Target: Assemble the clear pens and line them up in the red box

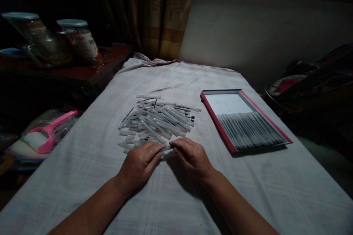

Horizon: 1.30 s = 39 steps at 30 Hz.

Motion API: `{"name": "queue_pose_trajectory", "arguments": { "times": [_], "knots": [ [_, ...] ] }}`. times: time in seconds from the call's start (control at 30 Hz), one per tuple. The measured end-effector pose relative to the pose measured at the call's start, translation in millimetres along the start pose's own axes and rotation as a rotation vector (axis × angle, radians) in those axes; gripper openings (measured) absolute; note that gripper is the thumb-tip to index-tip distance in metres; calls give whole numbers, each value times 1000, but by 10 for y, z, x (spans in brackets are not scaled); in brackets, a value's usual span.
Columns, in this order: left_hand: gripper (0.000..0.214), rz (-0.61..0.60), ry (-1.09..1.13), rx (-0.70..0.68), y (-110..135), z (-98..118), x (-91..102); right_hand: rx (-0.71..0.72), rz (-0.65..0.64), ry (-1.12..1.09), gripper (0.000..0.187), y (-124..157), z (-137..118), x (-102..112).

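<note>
A loose heap of clear plastic pens (pixel 157 121) lies in the middle of a table covered with a pale cloth (pixel 96 154). My left hand (pixel 140 165) and my right hand (pixel 191 156) rest at the near edge of the heap, fingers curled, and together pinch the two ends of one clear pen (pixel 167 148) between them. To the right lies a flat red-rimmed box (pixel 220 125) with a neat row of several pens (pixel 250 130) packed side by side in its near half.
A dark wooden shelf (pixel 82 75) at the left carries two tilted plastic jars (pixel 82 42). Below it lie a pink-handled tool (pixel 52 132) and plastic bags. A curtain (pixel 162 14) hangs behind, and dark bags (pixel 317 77) sit at the right.
</note>
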State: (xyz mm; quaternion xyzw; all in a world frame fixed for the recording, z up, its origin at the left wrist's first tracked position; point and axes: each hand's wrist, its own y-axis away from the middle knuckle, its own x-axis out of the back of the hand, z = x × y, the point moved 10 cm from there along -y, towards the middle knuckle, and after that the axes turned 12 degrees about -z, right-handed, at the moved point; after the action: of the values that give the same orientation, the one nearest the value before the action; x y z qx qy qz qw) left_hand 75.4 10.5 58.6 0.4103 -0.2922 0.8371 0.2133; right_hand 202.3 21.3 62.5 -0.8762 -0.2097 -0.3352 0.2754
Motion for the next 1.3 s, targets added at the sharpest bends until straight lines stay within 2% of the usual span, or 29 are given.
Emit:
{"name": "queue_pose_trajectory", "arguments": {
  "times": [0.13, 0.27, 0.4, 0.53, 0.73, 0.93, 1.13, 1.3],
  "knots": [
    [22, -18, -50, -14, 4, 43, -14, -61, -61, 189, 31, 10, 58, -86],
    [22, -5, -63, -34, 7, 87, -7, -114, -96, 174, 40, 24, 106, -112],
    [22, 0, -57, -24, 5, 71, -6, -131, -59, 17, 17, 39, 102, -50],
    [22, -11, -45, -9, 10, 41, -16, -83, -21, -40, 11, 43, 67, -25],
    [20, -44, -48, -23, 1, 64, -59, -128, -33, -9, 21, 44, 162, -36],
    [20, -19, -36, -31, -9, 54, -34, -58, -20, -26, 15, 56, 91, -12],
    [20, -11, -35, -54, 3, 82, -32, -125, -39, 42, 31, 56, 154, -51],
    [20, -14, -26, -45, -1, 45, -37, -109, -46, -51, 13, 52, 95, -26]
  ]
}}
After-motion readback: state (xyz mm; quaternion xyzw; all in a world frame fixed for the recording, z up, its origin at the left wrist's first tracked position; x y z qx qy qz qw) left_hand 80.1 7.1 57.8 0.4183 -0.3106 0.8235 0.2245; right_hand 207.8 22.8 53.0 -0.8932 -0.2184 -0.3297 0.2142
